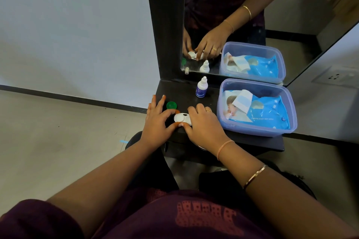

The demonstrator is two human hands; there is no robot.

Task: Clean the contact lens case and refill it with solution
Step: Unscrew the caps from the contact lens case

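Dark shelf (186, 93) under a mirror (233, 6) carries, at centre right, a clear plastic tub (256, 133) holding a blue wipes pack (270, 114) printed "CARING BABY WET". Left of the tub stands a small solution bottle (202, 89) whose purple label is too small to read, with a green cap (171, 105) lying nearby. At frame centre the white contact lens case (181, 118) lies on the shelf, the left hand (158, 121) pinching its left end and the right hand (205, 125) gripping its right end.
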